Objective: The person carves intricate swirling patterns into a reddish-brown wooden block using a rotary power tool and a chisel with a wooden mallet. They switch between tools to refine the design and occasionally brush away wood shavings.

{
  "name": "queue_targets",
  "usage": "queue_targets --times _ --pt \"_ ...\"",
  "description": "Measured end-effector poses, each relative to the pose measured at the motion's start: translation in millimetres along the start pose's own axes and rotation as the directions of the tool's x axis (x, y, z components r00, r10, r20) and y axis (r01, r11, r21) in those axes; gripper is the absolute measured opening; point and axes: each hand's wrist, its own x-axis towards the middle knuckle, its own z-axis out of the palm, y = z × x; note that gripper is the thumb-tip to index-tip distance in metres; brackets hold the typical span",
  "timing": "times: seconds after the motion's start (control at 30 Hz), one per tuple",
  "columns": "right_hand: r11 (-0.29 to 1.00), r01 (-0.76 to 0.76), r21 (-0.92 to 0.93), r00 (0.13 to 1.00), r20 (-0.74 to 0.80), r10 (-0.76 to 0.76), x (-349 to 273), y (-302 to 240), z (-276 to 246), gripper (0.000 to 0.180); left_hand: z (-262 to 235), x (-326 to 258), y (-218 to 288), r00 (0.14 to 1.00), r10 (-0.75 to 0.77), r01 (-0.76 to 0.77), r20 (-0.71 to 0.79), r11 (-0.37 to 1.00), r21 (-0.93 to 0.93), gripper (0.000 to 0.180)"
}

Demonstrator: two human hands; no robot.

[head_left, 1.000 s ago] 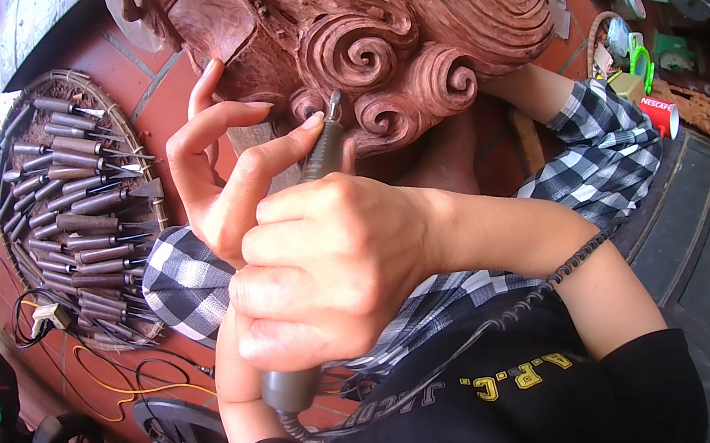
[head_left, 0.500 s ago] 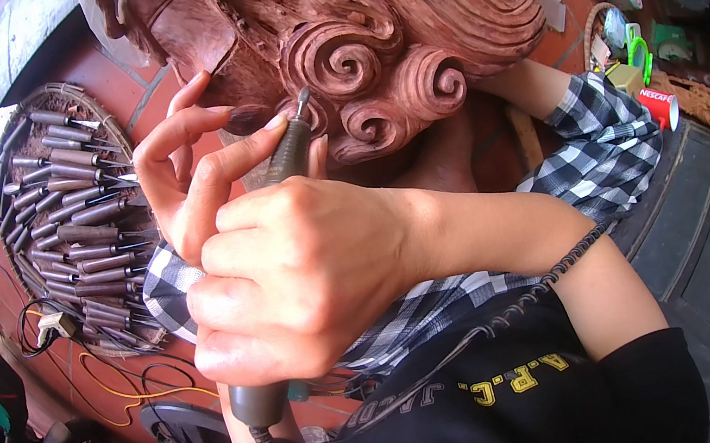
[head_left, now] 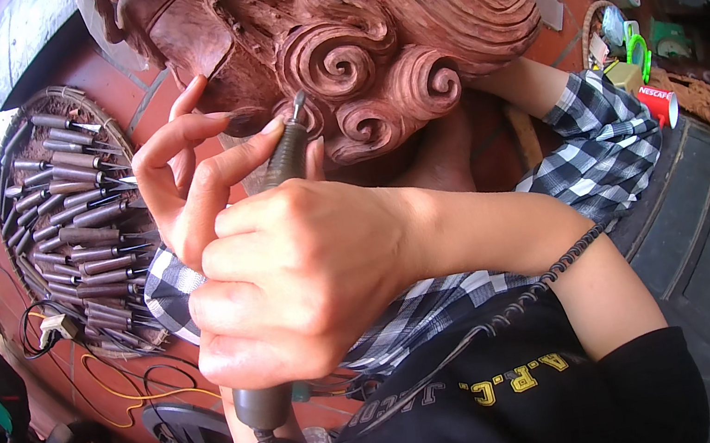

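Note:
In my right hand (head_left: 280, 281) is a dark rotary tool (head_left: 264, 406), the fingers wrapped round its body. The tool points up and away, its small metal bit (head_left: 298, 101) at a curl of the reddish-brown wood carving (head_left: 423, 13). Whether the bit touches the wood, I cannot tell. My left hand (head_left: 187, 170) sits behind the right one, its fingers bent at the tool's ribbed nose. Another of its fingertips reaches the carving's surface. The left palm is mostly hidden. A coiled black cord (head_left: 527, 296) runs from the tool's rear over my right forearm.
A woven tray (head_left: 120, 134) of several wood-handled chisels (head_left: 94, 232) lies on the tiled floor at left, near cables and a white socket (head_left: 60, 327). Another person's checked sleeve (head_left: 602, 124) reaches behind the carving. A red cup (head_left: 659, 107) and green scissors (head_left: 640, 59) are at right.
The carving appears shifted very slightly left, and the tool's bit sits a touch lower and to the left. Both hands keep nearly the same pose.

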Motion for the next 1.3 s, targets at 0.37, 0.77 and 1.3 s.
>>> queue_targets --times 0.37,0.77,1.3 --pt "0.999 0.005 0.044 1.000 0.018 -0.006 -7 -7 -7 0.016 -8 -1 -6 0.983 0.156 -0.158 0.092 0.987 0.015 0.034" --pt "0.998 0.012 0.054 1.000 0.005 -0.013 -2 -3 -8 0.016 -7 2 0 0.995 0.079 -0.082 0.057 0.996 0.037 0.037" --pt "0.998 -0.049 0.029 0.995 -0.081 0.051 4 -7 -5 0.015 -10 0 6 0.997 -0.026 0.021 0.077 0.998 0.064 0.042"
